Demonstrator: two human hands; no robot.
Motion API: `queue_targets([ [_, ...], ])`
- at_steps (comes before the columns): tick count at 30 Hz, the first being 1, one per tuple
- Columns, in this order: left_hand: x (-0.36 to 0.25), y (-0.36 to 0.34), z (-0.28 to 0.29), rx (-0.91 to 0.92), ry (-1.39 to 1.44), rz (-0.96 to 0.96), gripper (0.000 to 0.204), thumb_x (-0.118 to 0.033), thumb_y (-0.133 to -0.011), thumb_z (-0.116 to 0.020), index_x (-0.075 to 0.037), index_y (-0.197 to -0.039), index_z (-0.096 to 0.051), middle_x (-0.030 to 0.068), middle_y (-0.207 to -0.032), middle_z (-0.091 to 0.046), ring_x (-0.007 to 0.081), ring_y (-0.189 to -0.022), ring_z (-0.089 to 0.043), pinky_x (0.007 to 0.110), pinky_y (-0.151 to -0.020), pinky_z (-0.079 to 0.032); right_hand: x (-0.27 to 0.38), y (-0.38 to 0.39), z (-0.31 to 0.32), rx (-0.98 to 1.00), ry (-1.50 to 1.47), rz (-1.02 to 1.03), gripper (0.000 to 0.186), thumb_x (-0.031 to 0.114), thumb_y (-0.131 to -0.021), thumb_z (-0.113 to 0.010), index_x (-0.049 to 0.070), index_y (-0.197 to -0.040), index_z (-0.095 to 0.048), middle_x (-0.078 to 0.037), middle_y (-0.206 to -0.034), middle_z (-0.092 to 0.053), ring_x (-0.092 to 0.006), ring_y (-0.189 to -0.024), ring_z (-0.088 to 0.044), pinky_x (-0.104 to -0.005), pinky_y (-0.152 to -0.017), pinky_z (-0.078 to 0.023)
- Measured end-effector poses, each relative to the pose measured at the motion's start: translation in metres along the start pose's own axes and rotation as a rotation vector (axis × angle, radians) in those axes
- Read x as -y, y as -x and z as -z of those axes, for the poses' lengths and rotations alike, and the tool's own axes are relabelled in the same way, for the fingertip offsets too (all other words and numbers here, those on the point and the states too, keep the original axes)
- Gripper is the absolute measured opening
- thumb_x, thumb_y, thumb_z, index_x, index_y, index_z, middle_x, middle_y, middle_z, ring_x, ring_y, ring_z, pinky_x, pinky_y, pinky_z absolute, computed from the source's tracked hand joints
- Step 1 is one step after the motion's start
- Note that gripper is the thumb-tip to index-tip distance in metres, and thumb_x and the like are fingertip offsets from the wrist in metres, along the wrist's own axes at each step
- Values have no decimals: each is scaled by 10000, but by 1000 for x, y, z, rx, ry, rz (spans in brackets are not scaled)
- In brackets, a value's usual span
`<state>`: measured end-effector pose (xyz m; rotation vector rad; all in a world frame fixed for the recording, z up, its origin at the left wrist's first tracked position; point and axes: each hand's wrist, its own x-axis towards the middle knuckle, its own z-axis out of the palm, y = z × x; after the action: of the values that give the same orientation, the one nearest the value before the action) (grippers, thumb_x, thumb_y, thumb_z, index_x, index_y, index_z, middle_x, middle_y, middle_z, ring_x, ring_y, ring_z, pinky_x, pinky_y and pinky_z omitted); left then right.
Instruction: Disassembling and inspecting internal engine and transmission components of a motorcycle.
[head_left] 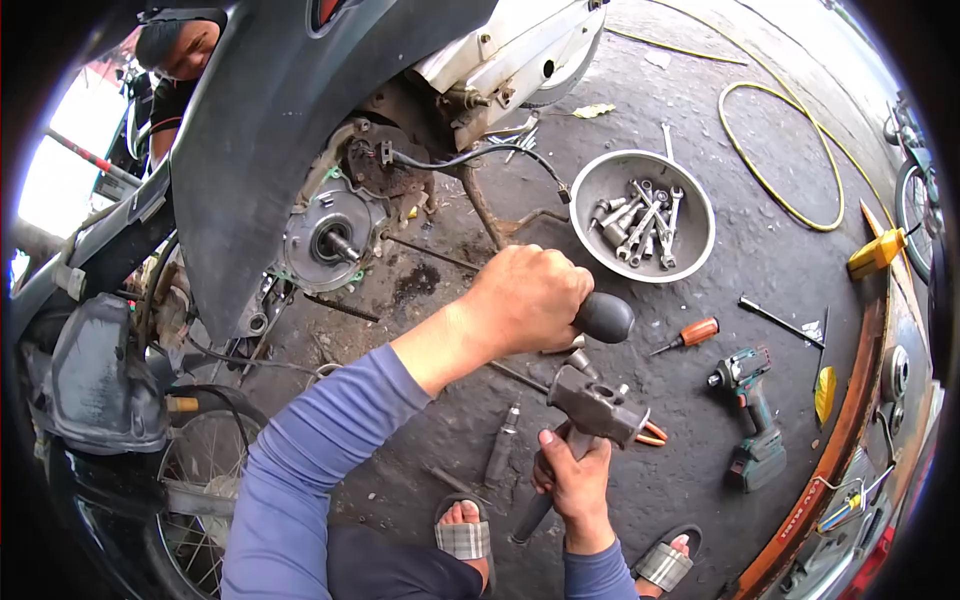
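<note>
The black-handled tool (605, 318) is clenched in the left hand (532, 298), its shaft pointed at the right edge of the engine case (305, 245); contact cannot be told. Nearer the wearer, the hammer (602, 406) is gripped by the right hand (578, 480).

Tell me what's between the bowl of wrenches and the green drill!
An orange-handled screwdriver lies between the bowl and drill, in the head view.

The hammer (597, 404) is grey, sleeves (325, 440) blue, screwdriver handle (700, 331) orange, hose (823, 228) yellow, sandals (464, 541) checked.
</note>
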<state>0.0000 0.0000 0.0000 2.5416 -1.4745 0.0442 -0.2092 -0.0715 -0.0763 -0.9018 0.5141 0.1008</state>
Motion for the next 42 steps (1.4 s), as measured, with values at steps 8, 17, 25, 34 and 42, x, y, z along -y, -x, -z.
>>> queue_targets([
  [8, -12, 21, -15, 182, -42, -55, 209, -196, -618, -745, -90, -745, -618, 96, -696, -662, 291, -650, -681, 408, -591, -540, 35, 7, 28, -342, -703, 661, 260, 222, -988, -406, 149, -742, -364, 62, -501, -289, -35, -355, -285, -220, -340, -323],
  [17, -7, 23, -18, 178, -35, -78, 122, -179, -630, -699, -72, -672, -658, 134, -664, -671, 288, -626, -692, 394, -572, -555, 22, 10, 29, -300, -589, 390, 162, 191, -963, -449, 112, -824, -470, 68, -519, -311, -30, -359, -285, -228, -330, -319],
  [25, -7, 19, -17, 208, -45, -79, 195, -188, -627, -735, -76, -748, -630, 106, -692, -671, 293, -643, -686, 402, -573, -545, -1, 2, -17, -30, -263, 63, 185, 139, -933, -520, 116, -796, -399, 32, -500, -290, -95, -359, -312, -290, -349, -336],
  [34, -123, 63, -58, 775, 392, -407, 221, -228, -679, -728, -39, -772, -664, 147, -730, -692, 310, -700, -701, 407, -616, -560, 14, 12, 111, -595, -364, 291, 137, 202, -929, -540, 163, -803, -503, 67, -522, -342, -38, -374, -327, -231, -346, -314],
  [42, -118, 101, -166, 831, 431, -402, 249, -109, -768, -639, -5, -986, -582, 158, -1059, -569, 331, -1022, -600, 434, -816, -529, 54, 35, 166, -801, -163, 361, 207, 193, -912, -562, 146, -756, -433, 52, -520, -331, -55, -369, -327, -238, -345, -306],
])
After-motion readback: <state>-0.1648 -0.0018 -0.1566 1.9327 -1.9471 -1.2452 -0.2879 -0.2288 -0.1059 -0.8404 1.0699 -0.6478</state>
